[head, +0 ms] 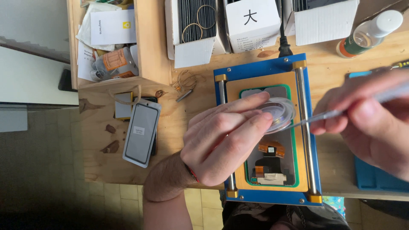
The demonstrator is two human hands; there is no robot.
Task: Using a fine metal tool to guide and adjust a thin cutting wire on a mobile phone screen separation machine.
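Note:
A blue and gold heating plate (pixel 306 72) lies on the wooden bench. In its green mould sits a phone part (pixel 272 164) with orange flex cables showing. My left hand (pixel 223 138) lies flat over the plate, fingertips pressing on a clear round suction cup (pixel 281 113) stuck to the part. My right hand (pixel 368 123) holds thin metal tweezers (pixel 315 119), whose tip reaches under the suction cup's edge.
A glass screen panel (pixel 142 133) lies at the left of the bench. White cardboard boxes (pixel 194 27) of parts stand at the back. A clear bottle (pixel 370 32) lies at the back right. A blue mat (pixel 379 176) sits under my right hand.

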